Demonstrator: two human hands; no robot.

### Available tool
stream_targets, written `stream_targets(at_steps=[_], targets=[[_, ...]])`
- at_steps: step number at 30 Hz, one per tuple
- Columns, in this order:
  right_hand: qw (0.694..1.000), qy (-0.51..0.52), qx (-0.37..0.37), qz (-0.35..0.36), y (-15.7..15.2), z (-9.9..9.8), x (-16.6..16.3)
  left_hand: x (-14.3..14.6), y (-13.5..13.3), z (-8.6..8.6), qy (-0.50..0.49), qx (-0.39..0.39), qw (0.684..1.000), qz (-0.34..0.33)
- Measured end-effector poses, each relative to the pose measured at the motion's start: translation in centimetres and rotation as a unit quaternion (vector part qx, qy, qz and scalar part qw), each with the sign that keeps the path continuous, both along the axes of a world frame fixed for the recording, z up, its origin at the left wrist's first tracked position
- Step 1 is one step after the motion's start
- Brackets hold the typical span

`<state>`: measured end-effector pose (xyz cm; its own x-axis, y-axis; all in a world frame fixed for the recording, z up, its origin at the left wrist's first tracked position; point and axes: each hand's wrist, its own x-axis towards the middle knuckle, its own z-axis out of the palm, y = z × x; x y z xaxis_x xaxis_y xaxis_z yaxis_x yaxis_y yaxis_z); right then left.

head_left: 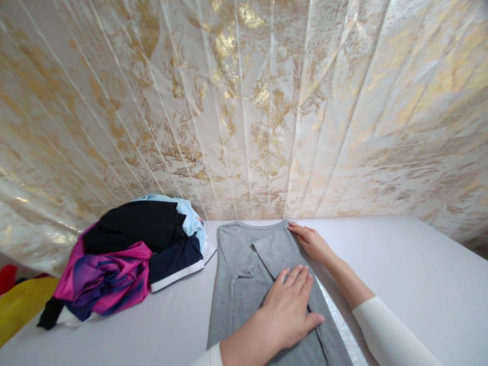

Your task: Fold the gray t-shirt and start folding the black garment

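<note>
A grey T-shirt (244, 300) lies on the white surface with its sides folded inward and its neckline at the far end. Flat on the folded layers rests my left hand (290, 305), fingers stretched forward and thumb out to the right. My right hand (310, 241) touches the shirt's far right corner beside the neckline. Its fingers reach out along the edge, and its thumb is hidden. A dark-edged fold runs diagonally down the shirt and passes under my left hand. The near end of the shirt leaves the frame.
At the left is a heap of clothes, with a black garment (131, 226) on top, a pink and purple one (114, 279), and a navy one with a white band (177, 262). Yellow cloth (26, 307) lies farther left. A gold-patterned curtain (244, 101) hangs behind the white surface (427, 284).
</note>
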<state>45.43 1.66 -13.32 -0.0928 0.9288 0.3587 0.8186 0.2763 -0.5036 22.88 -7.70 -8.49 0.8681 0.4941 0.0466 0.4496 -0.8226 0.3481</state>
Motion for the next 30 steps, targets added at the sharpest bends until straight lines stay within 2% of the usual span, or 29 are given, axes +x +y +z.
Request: stream_targets(at_steps=[4,8,13,15,21,26,30], targets=[[0.999,-0.053,0.0,0.01,0.0,-1.1,-0.9,0.1,-0.5,-0.5,0.004,-0.008,1.0,0.009],[0.999,-0.048,-0.008,-0.006,0.0,-0.7,-0.8,0.0,-0.3,0.1,0.005,-0.017,1.0,0.006],[0.987,0.009,-0.009,-0.163,1.1,0.4,0.7,1.1,0.3,0.6,-0.004,-0.015,0.999,0.032],[0.982,0.019,-0.02,-0.187,1.9,0.4,0.9,1.9,0.5,0.3,0.011,-0.007,0.998,0.058],[0.984,0.1,-0.064,-0.133,4.3,-0.1,-0.3,3.5,0.2,-1.3,0.039,0.031,0.994,0.097],[0.977,0.172,-0.074,-0.099,4.7,0.5,-0.4,3.1,0.3,-1.5,0.029,0.028,0.996,0.078],[0.976,0.179,-0.066,-0.103,4.4,0.4,-0.1,3.0,0.4,-1.5,0.02,0.034,0.996,0.075]])
